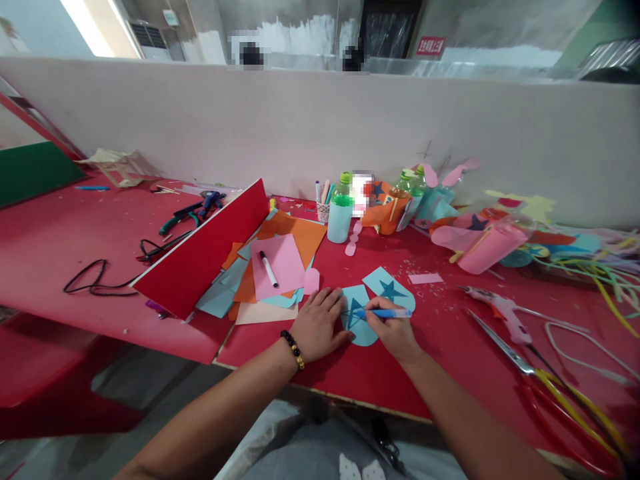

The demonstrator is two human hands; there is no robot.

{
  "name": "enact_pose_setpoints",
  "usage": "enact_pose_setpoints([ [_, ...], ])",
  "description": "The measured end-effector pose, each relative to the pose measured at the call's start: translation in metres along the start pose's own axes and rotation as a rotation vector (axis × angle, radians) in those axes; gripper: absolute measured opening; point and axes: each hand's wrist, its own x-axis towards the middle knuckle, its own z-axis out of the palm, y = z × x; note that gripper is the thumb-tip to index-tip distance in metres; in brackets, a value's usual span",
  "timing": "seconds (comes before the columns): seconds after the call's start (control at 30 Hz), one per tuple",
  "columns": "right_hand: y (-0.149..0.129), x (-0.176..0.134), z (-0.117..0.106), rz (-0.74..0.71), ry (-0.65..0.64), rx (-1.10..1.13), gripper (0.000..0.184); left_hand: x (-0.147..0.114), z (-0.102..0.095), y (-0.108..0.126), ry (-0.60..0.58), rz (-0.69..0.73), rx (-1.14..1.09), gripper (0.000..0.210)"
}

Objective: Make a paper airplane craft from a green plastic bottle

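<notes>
Remotely, I saw the left hand (317, 325) spread at the card's (365, 339) edge, the right hand (395, 335) pinching a pen (397, 313) at its star (355, 315).

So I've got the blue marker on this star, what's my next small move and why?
Probably fill in the near star under the blue marker in your right hand: it looks only partly coloured, whereas the far star on the neighbouring paper piece looks solid. Your left hand rests at the edge of the near paper piece, which should steady it.
</notes>
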Motion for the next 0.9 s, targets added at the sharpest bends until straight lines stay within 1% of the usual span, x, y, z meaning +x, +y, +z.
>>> enact_pose_setpoints([
  [0.13,0.004,0.001,0.001,0.019,0.025,-0.021,0.009,0.000,0.000,0.000,-0.002,0.000,0.001,0.068],
  [0.23,0.005,0.000,0.000,0.006,0.023,-0.024,0.009,0.000,0.000,-0.001,0.002,0.001,0.000,0.068],
  [0.43,-0.003,-0.002,-0.004,-0.071,-0.067,-0.010,0.007,-0.001,0.000,-0.001,0.006,0.012,0.003,0.067],
  [0.7,-0.010,-0.003,-0.004,-0.137,-0.148,0.016,0.008,0.000,0.001,-0.001,0.009,0.010,0.007,0.067],
  [0.8,-0.008,-0.003,-0.004,-0.110,-0.133,0.025,0.008,0.000,0.001,-0.001,0.010,0.013,0.003,0.067],
  [0.9,-0.004,-0.003,-0.003,-0.067,-0.079,0.031,0.008,0.000,0.001,-0.001,0.012,0.010,0.004,0.067],
])
